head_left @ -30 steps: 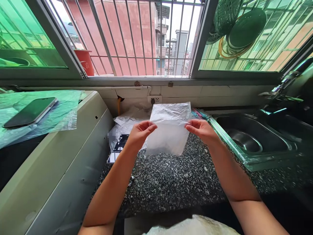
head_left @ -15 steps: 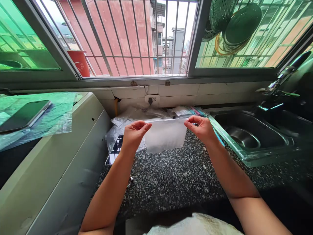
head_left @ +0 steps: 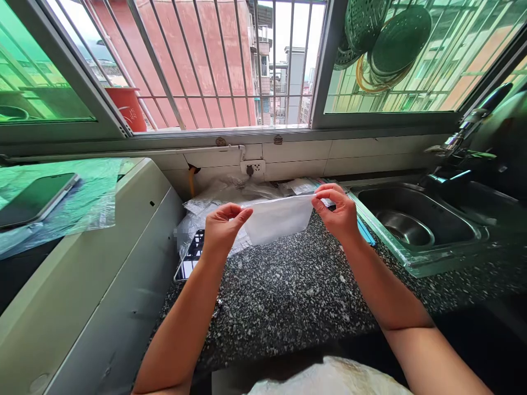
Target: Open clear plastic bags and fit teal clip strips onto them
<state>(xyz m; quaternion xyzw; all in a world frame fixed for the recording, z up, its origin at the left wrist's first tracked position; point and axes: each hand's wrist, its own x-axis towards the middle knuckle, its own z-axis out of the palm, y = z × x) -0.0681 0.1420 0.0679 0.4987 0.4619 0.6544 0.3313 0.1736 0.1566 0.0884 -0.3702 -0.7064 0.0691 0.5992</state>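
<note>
A thin white translucent sheet [head_left: 282, 219], perhaps a flat bag, hangs stretched between my two hands above the speckled counter. My left hand [head_left: 221, 230] pinches its upper left corner between thumb and forefinger. At the upper right corner my right hand [head_left: 336, 213] does the same, a little higher than the left. Beneath and behind the sheet lie crumpled clear plastic bags [head_left: 230, 191]. A dark glossy device [head_left: 191, 258] rests on the counter beside my left forearm, partly hidden by it.
A double sink [head_left: 411, 211] with a tap [head_left: 457, 142] stands at the right. On the left, a phone [head_left: 39, 197] lies on plastic over a pale raised appliance [head_left: 119, 219]. A socket [head_left: 253, 167] is on the wall below the barred window. Blue strips [head_left: 366, 233] lie near the sink.
The sheet now slants, its right end higher and its lower edge swung up. My right hand has risen slightly; both hands keep their pinch. The view has shifted slightly.
</note>
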